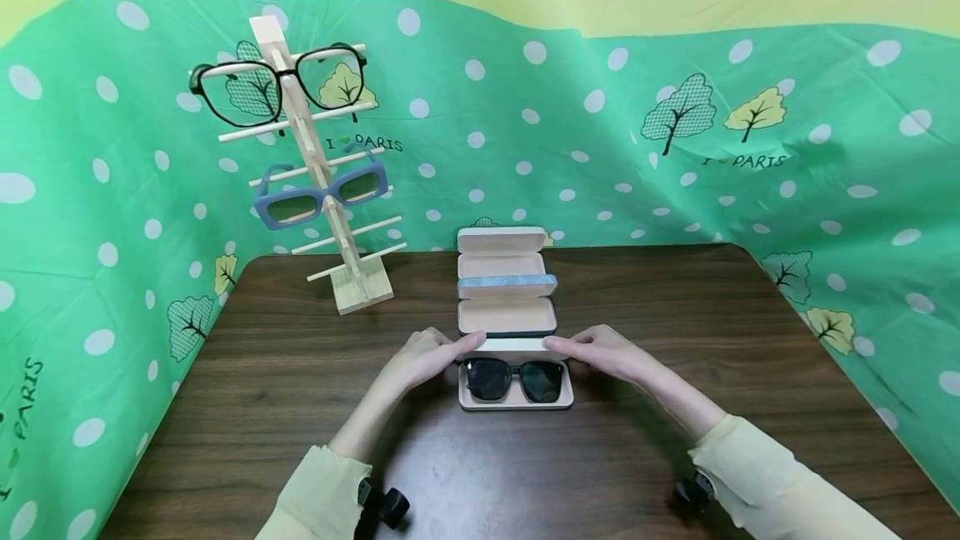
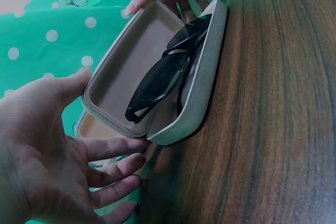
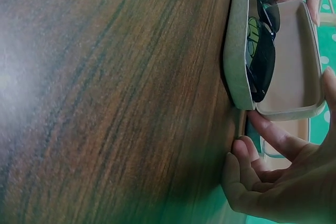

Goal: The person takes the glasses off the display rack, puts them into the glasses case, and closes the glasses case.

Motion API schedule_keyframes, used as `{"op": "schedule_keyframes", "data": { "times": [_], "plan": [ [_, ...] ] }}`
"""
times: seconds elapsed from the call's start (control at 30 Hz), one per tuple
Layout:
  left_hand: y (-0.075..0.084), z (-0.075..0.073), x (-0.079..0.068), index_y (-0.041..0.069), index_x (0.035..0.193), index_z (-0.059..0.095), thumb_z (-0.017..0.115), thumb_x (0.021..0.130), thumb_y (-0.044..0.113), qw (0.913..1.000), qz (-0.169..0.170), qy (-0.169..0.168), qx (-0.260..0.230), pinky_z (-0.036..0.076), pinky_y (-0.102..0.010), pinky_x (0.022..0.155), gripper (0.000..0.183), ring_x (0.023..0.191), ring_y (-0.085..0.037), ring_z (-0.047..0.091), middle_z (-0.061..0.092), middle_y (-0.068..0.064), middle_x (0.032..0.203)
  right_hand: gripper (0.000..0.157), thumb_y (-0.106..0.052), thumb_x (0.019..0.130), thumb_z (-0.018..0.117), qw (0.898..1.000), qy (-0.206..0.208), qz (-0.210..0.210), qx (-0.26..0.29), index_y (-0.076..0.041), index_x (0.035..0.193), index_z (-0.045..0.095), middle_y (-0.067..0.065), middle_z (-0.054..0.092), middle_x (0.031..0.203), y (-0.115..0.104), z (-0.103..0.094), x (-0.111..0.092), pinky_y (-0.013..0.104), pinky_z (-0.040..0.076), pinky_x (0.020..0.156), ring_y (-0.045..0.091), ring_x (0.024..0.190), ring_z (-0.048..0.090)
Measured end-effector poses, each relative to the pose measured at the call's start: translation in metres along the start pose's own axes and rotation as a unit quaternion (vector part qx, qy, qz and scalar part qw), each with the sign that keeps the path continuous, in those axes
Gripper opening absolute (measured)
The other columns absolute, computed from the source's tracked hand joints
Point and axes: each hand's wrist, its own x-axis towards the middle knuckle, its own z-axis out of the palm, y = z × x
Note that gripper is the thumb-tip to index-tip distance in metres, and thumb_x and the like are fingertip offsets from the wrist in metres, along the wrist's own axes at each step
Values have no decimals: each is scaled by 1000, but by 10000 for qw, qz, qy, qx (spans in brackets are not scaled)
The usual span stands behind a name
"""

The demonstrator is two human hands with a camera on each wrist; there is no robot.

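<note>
A pale glasses case lies open on the table in front of the person, its lid raised. Black sunglasses with dark lenses rest in its base, also seen in the left wrist view. My left hand holds the lid at its left end, thumb on the upper edge and index finger near the hinge. At the other end my right hand grips the lid likewise, thumb on the edge, index finger by the hinge corner. The remaining fingers of the left hand spread behind the case.
Two more open glasses cases stand in line behind, one with a blue lid, the other pale at the back. Left of them a wooden glasses rack carries black-framed glasses and blue-framed sunglasses. A green patterned cloth hangs behind the table.
</note>
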Motion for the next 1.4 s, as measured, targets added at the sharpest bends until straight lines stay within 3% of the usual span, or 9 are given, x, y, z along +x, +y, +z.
{"op": "schedule_keyframes", "data": {
  "times": [0.17,0.27,0.43,0.5,0.6,0.67,0.8,1.23,1.4],
  "plan": [
    [-34,15,30,25,51,42,58,80,86,9999,84,-67,-69,29,-31,53,70,58,-11,35,36,10,57,63,-70,88,64,10000,20,85,-33,-9,95,77,-4,41,63,1,3,1,28,32,67,16,77,47],
    [-57,26,50,26,51,42,58,74,92,9998,8,-137,-158,28,-31,51,72,58,-11,34,34,11,57,67,-70,88,65,9999,24,74,-105,-7,107,78,0,59,78,2,5,0,29,37,72,17,89,53],
    [-27,14,15,20,57,54,64,82,80,9991,4,-118,-411,33,-28,58,65,68,-11,41,44,8,67,61,-67,88,67,9996,9,-81,-253,-10,104,79,0,63,91,4,7,0,30,39,75,17,93,52],
    [-9,7,-4,16,63,62,65,86,72,9989,65,-94,-444,35,-26,62,61,73,-10,45,51,8,73,57,-66,88,68,9996,-1,-125,-255,-11,99,79,-1,58,87,5,7,0,30,37,74,17,91,50],
    [-9,7,-5,15,78,76,65,86,72,9992,105,-51,-372,45,-28,72,59,86,-11,57,67,6,87,56,-65,87,70,9996,23,-168,-216,-11,102,80,0,63,95,5,8,-1,30,38,76,17,94,51],
    [-9,8,-6,16,90,80,65,86,73,9994,35,11,-353,51,-34,84,60,103,-15,62,72,1,108,55,-63,87,71,9996,30,-221,-184,-11,102,80,0,64,95,5,7,-1,30,38,76,17,94,51],
    [-8,9,-10,16,105,79,64,85,75,9993,-105,86,-356,50,-46,104,64,128,-26,58,63,-10,134,55,-62,86,73,9992,35,-340,-194,-10,105,80,3,70,105,6,7,-2,30,41,78,17,96,53],
    [-7,13,-13,9,122,75,66,88,69,9991,112,212,-345,44,-50,112,70,137,-30,49,59,-9,136,52,-55,85,78,9974,281,-631,-222,-7,107,77,13,71,122,11,6,-7,30,46,85,23,108,58],
    [-10,14,-14,6,125,72,68,87,67,9989,74,292,-355,43,-49,112,72,138,-28,47,58,-7,137,47,-51,86,79,9961,270,-816,-202,-8,103,78,13,71,118,11,7,-7,30,45,83,23,106,56]
  ]
}}
